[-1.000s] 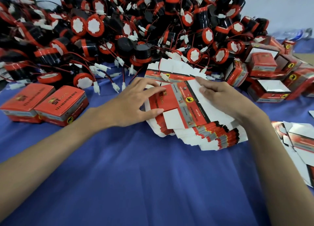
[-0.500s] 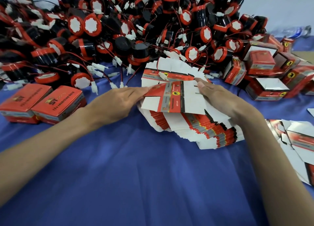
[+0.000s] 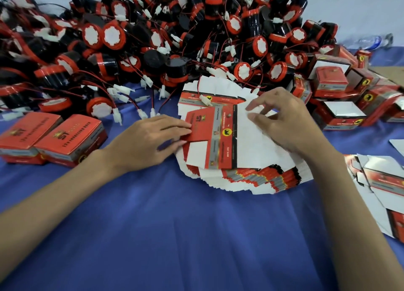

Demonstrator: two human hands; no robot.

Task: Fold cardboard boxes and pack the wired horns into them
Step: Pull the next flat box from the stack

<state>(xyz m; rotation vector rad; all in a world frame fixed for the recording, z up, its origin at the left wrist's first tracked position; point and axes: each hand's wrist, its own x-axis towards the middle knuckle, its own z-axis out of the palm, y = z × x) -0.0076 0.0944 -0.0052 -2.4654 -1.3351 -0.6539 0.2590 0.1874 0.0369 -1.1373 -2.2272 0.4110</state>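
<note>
Your left grip (image 3: 150,140) pinches the top carton blank (image 3: 220,142) by its red left flap; your right grip (image 3: 284,120) pinches its white right end. Its long axis runs between them, atop the fanned stack (image 3: 262,179) toward the surface's (image 3: 196,236) far edge.

I see one flat box (image 3: 220,146), red print and white card showing, lying atop a fanned stack (image 3: 251,179) of the same. Behind it is a heap of black-and-red horns (image 3: 153,39) (white plugs trailing). Two closed boxes (image 3: 72,135) sit at left, open boxes (image 3: 341,113) at right.
</note>
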